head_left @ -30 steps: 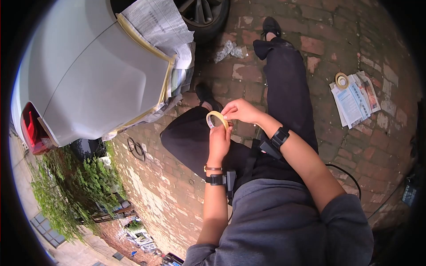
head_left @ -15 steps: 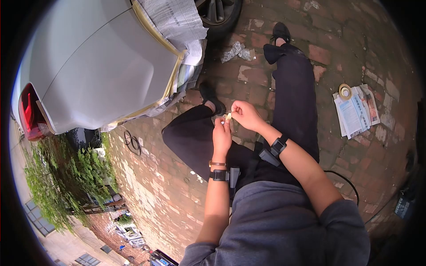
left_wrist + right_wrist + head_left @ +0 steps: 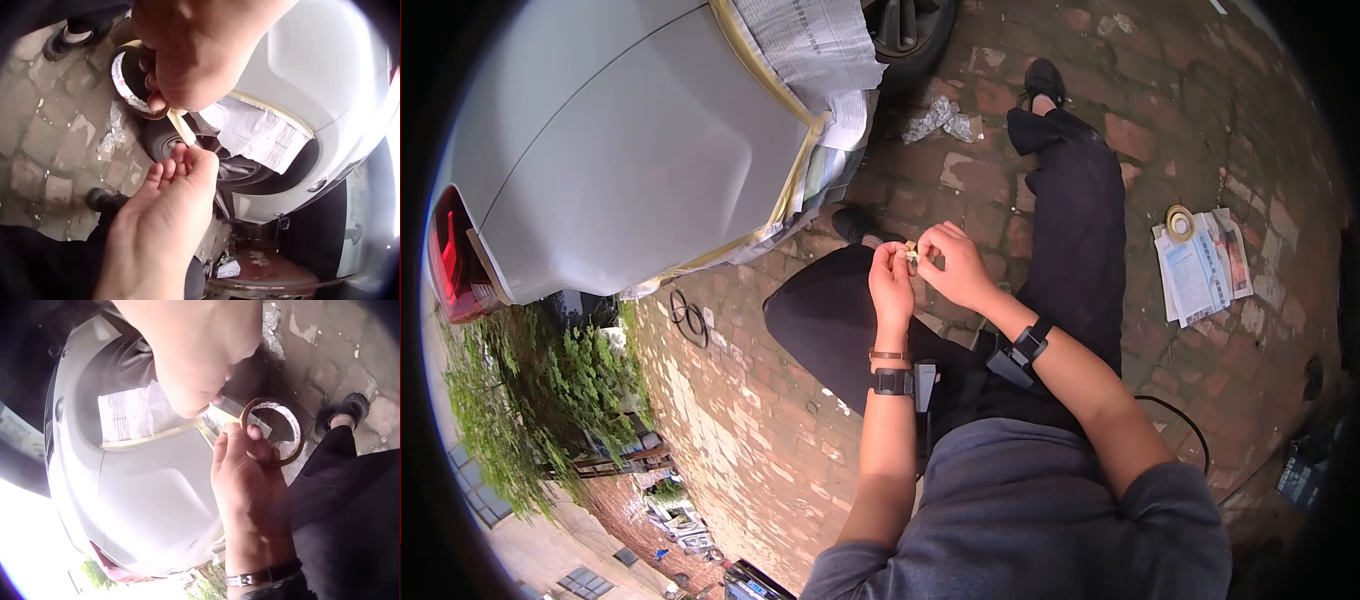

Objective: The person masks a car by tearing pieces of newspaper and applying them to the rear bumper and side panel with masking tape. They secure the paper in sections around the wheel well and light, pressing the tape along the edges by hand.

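My left hand (image 3: 890, 285) grips a roll of masking tape (image 3: 123, 81), its inner white band printed with lettering. In the left wrist view, a short yellowish strip (image 3: 182, 130) runs from the roll to my right hand (image 3: 165, 209), which pinches its free end between thumb and finger. The hands are close together above my bent leg. In the right wrist view, the left hand's fingers (image 3: 253, 434) reach through the ring, and my right hand (image 3: 203, 362) is at the top. From the head, the roll is mostly hidden behind the fingers; only a bit of yellow tape (image 3: 912, 252) shows.
At left stands a silver car (image 3: 650, 160) with newspaper (image 3: 810, 45) taped along its wheel arch and bumper edge. Newspapers (image 3: 1200, 275) with a second tape roll (image 3: 1179, 222) lie at right. Crumpled plastic (image 3: 942, 121) and black rings (image 3: 688, 318) lie on the brick ground.
The roll's ring shape faced the head camera a second ago; now the roll is turned away behind the fingers. The hands stay close together. The car has shifted slightly rightward in view.
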